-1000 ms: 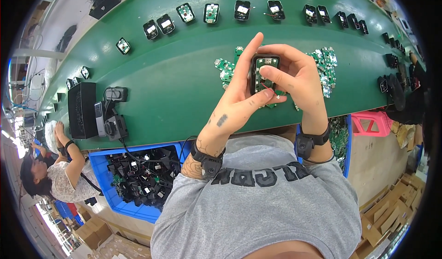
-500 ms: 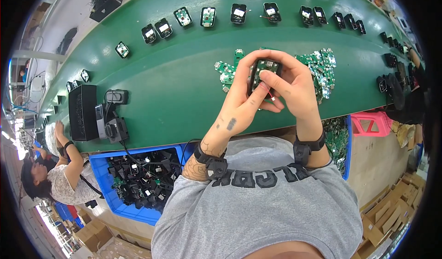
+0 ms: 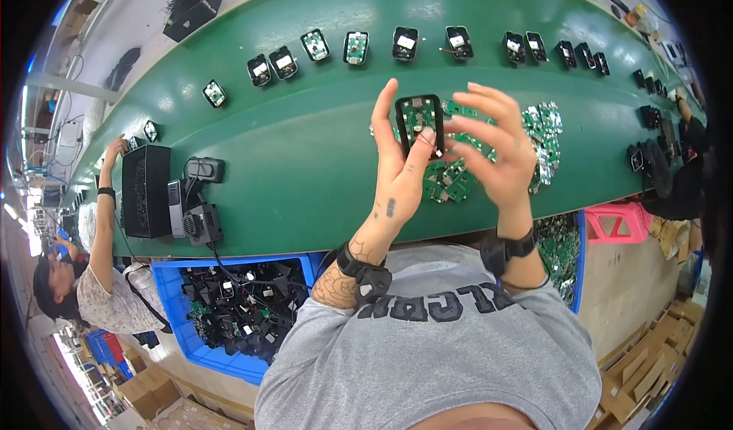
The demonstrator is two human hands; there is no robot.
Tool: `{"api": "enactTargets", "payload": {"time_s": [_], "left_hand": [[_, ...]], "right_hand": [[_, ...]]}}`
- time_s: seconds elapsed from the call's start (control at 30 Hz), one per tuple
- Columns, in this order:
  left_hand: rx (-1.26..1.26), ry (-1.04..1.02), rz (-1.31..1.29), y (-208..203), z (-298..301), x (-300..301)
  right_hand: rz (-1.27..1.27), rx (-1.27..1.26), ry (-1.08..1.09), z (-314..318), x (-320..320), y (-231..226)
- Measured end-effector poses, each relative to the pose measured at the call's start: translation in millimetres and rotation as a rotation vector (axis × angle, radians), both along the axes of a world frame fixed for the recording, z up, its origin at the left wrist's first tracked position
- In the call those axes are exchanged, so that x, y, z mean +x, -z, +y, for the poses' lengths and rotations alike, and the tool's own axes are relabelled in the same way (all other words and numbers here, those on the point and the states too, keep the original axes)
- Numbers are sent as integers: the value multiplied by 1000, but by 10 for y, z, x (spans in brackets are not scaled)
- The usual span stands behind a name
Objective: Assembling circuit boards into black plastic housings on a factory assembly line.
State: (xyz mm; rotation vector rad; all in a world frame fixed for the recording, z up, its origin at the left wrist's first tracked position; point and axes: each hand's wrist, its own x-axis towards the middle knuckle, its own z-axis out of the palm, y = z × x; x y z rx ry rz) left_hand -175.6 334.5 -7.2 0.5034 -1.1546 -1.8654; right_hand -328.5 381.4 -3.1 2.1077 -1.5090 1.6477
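My left hand (image 3: 403, 172) holds a small black plastic housing (image 3: 400, 121) with a green circuit board (image 3: 417, 114) seated in it. The thumb presses on the lower part of the board, where a thin red wire with a small white connector (image 3: 438, 153) hangs out. Just to the right of the housing, my right hand (image 3: 500, 151) is open, its fingers spread and apart from it. Beneath and behind both hands lies a loose heap of green circuit boards (image 3: 544, 136), partly hidden by them.
Black housings (image 3: 405, 44) stand in a row along the far side of the green table (image 3: 298, 170). A black box (image 3: 145, 193) and small devices (image 3: 200, 220) stand at the left. Blue bins (image 3: 217, 363) of parts flank me. A co-worker (image 3: 107, 292) reaches over the table at left.
My right hand has let go of the housing and moved right, its fingers spreading. My left hand keeps the housing, now slightly further left. The co-worker's arm has reached farther across the table.
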Motion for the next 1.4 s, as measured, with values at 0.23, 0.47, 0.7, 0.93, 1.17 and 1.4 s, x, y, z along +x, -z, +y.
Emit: {"api": "enactTargets", "payload": {"time_s": [0.23, 0.47, 0.7, 0.93, 1.17, 1.4], "left_hand": [[-156, -57, -44, 35, 9, -46], [35, 142, -106, 50, -56, 55], [225, 173, 33, -11, -67, 75], [170, 113, -40, -13, -130, 106], [11, 13, -35, -57, -89, 90], [-252, -140, -267, -35, -22, 131]], "right_hand": [[-459, 42, -5, -37, 391, 259], [-612, 153, -54, -38, 359, 93], [-110, 9, 61, 107, 225, 81], [63, 73, -64, 92, 128, -16], [-44, 136, -89, 62, 63, -14], [77, 214, 18, 2, 100, -187]]}}
